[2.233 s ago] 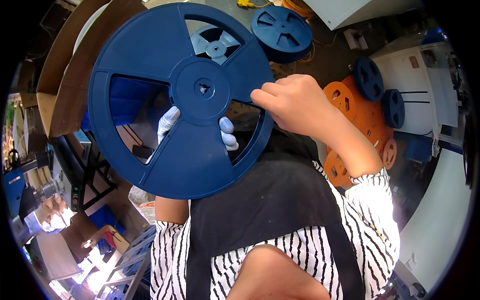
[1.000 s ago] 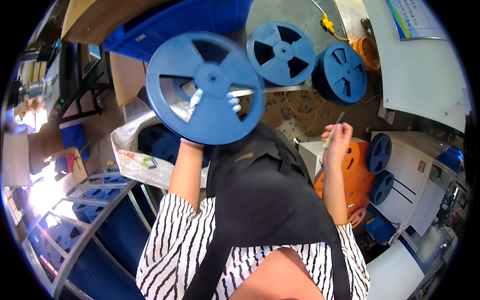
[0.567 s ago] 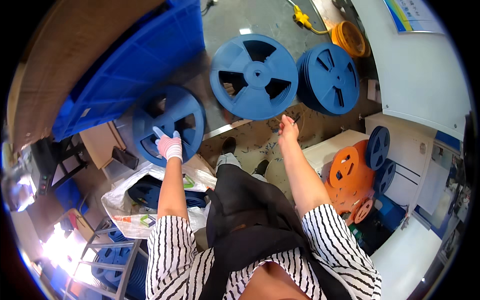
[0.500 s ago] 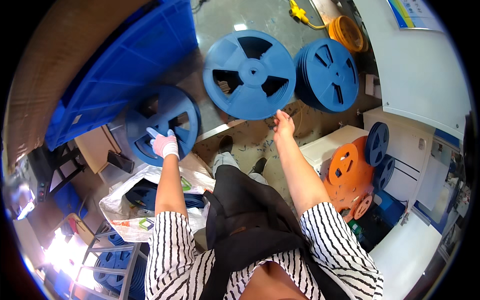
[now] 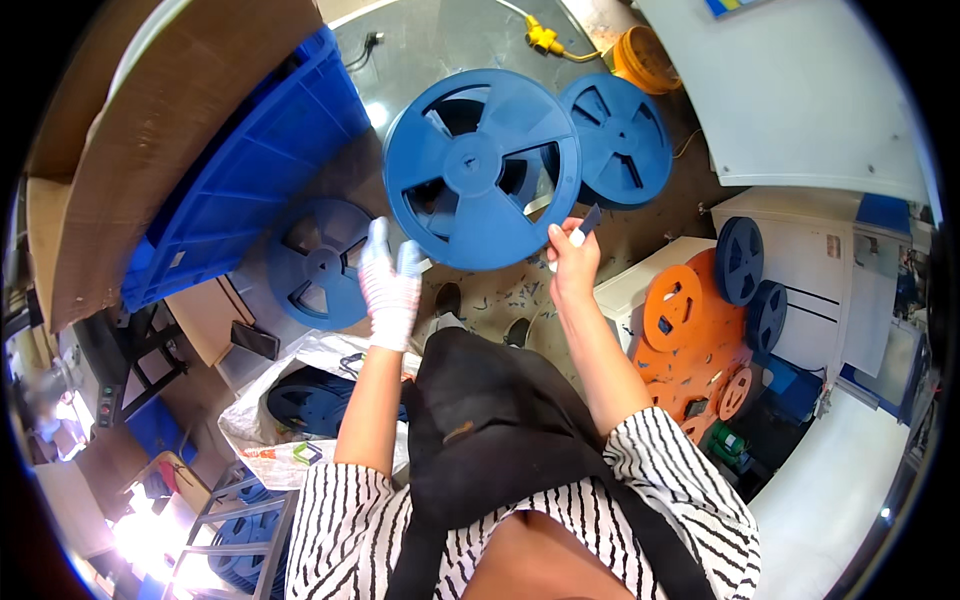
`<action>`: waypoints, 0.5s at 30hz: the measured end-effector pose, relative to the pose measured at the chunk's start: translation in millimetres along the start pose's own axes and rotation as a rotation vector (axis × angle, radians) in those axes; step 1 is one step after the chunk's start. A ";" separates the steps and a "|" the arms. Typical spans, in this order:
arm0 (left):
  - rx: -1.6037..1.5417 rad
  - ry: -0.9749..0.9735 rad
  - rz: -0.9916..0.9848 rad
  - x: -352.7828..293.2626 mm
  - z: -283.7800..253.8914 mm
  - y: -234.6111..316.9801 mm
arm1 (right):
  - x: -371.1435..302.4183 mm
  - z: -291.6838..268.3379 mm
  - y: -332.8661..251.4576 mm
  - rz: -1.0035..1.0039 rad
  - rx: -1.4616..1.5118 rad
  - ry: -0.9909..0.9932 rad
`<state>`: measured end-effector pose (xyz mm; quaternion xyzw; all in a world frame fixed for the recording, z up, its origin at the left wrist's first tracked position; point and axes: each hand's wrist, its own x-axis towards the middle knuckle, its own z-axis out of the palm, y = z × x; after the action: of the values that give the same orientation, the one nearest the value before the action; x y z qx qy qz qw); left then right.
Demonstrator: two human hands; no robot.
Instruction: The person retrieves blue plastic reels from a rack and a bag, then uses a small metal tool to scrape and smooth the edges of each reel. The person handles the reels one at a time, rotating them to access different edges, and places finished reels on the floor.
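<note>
A large blue plastic reel with three wide cut-outs is in front of me, tilted above the metal table. My right hand, bare, is closed round a small knife with a white handle and a dark flat blade. Its thumb side lies against the reel's lower right rim; whether it also grips the reel, I cannot tell. My left hand wears a pale glove, fingers spread, holding nothing, just off the reel's lower left edge. Another blue reel lies to its left.
More blue reels lie at the back right, beside an orange tub. A blue crate stands on the left. Below it, a white sack holds dark blue reels. An orange board is at the right.
My left hand has come off the left reel and moved right, fingers apart. The large reel now sits further left of the back stack. The knife now shows in my right hand.
</note>
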<state>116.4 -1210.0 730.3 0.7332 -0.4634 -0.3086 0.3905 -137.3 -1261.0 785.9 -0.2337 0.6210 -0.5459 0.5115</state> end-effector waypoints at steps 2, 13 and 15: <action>-0.406 -0.194 -0.244 -4.0 5.6 73.4 | -39.2 -4.6 -39.5 -0.051 -0.034 -0.062; -1.110 -0.462 0.032 -60.3 -47.0 179.8 | -171.5 -74.4 -144.6 -0.166 0.059 -0.561; -1.098 -0.552 0.043 -75.9 -57.1 193.1 | -158.0 -80.0 -152.1 -0.014 -0.104 -0.717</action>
<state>49.4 -1175.1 931.8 0.3084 -0.3356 -0.6728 0.5829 -191.3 -1136.6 976.0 -0.4405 0.4275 -0.4003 0.6804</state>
